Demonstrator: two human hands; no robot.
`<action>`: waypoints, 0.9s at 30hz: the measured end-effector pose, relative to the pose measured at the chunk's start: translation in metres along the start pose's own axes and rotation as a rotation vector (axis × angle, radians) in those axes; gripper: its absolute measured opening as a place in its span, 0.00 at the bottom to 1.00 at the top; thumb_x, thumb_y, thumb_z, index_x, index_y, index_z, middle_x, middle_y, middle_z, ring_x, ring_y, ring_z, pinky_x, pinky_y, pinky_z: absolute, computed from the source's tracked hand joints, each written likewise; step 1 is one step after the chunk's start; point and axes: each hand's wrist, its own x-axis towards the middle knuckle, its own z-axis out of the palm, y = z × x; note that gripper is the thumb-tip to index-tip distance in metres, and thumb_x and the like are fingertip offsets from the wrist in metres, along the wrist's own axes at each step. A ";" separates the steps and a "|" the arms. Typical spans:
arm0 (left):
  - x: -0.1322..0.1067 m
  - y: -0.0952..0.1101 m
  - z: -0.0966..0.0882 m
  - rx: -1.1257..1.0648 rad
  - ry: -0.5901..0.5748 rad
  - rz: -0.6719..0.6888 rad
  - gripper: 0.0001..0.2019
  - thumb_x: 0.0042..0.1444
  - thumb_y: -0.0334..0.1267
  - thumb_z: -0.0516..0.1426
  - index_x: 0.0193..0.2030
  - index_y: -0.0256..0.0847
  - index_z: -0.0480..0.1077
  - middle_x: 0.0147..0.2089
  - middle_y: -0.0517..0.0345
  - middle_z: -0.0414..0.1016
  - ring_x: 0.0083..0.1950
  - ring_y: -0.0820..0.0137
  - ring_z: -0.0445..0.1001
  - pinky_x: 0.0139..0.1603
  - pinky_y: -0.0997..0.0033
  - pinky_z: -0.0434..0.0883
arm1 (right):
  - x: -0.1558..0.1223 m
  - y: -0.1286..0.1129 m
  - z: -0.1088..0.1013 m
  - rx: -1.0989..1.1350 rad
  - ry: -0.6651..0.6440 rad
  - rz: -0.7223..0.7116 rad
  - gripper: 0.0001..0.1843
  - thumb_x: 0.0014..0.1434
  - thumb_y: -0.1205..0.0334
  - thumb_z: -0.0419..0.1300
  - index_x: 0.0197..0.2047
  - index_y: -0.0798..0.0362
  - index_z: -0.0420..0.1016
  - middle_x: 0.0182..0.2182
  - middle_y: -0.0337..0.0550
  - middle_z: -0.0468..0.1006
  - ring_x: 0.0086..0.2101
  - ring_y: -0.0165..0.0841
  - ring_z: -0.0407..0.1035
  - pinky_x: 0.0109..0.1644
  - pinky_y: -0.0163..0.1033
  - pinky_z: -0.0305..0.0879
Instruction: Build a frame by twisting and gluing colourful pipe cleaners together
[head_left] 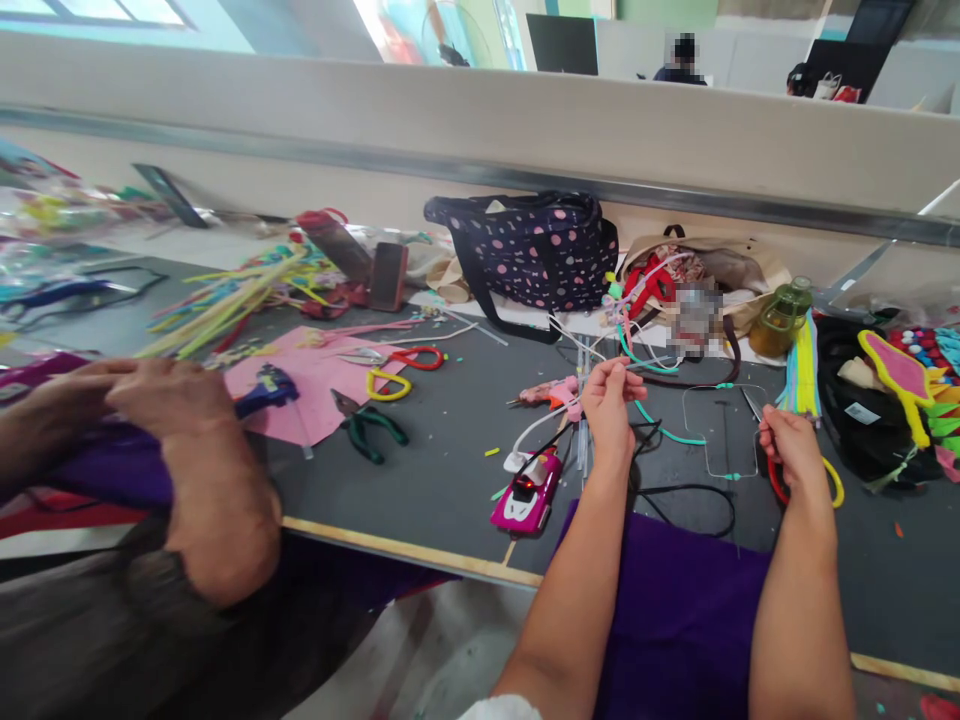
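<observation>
Pinching a teal cord (pixel 669 431) clear of the clutter, the left hand (pixel 609 405) is steadying it while, at three o'clock, the right hand (pixel 789 445) is gripping a red-handled tool (pixel 775 482).

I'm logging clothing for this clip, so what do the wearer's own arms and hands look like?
Both forearms are bare: no long sleeves, gloves, watch or bracelet. No rings show on the left hand or right hand. A bit of white cloth by the left upper arm may be a short sleeve's hem.
</observation>
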 end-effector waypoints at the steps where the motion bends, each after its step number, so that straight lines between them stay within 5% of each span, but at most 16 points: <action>1: 0.000 0.001 0.000 0.000 0.004 0.002 0.15 0.50 0.47 0.61 0.37 0.37 0.71 0.24 0.62 0.72 0.20 0.77 0.69 0.22 0.78 0.68 | 0.001 0.002 0.000 -0.017 -0.002 -0.007 0.17 0.48 0.50 0.62 0.21 0.54 0.67 0.10 0.32 0.64 0.10 0.21 0.53 0.12 0.25 0.43; 16: -0.018 -0.003 0.011 0.152 -0.197 -0.036 0.15 0.53 0.48 0.59 0.39 0.37 0.71 0.26 0.61 0.72 0.23 0.78 0.69 0.25 0.78 0.67 | 0.012 0.020 -0.013 -0.603 -0.036 -0.126 0.22 0.55 0.46 0.54 0.21 0.54 0.73 0.12 0.39 0.69 0.12 0.29 0.60 0.18 0.34 0.52; 22: -0.020 -0.003 0.011 0.149 -0.192 -0.054 0.15 0.54 0.48 0.58 0.39 0.37 0.71 0.26 0.61 0.71 0.22 0.78 0.68 0.25 0.78 0.67 | 0.009 0.015 -0.018 -0.939 0.018 -0.151 0.25 0.59 0.46 0.51 0.20 0.52 0.75 0.15 0.45 0.73 0.18 0.35 0.66 0.24 0.38 0.53; 27: -0.034 -0.012 0.018 0.214 -0.332 -0.110 0.14 0.55 0.47 0.57 0.41 0.38 0.71 0.27 0.60 0.71 0.24 0.76 0.69 0.27 0.77 0.68 | 0.006 0.009 -0.016 -1.110 0.141 -0.230 0.25 0.60 0.45 0.49 0.24 0.51 0.78 0.24 0.52 0.78 0.24 0.39 0.68 0.27 0.39 0.51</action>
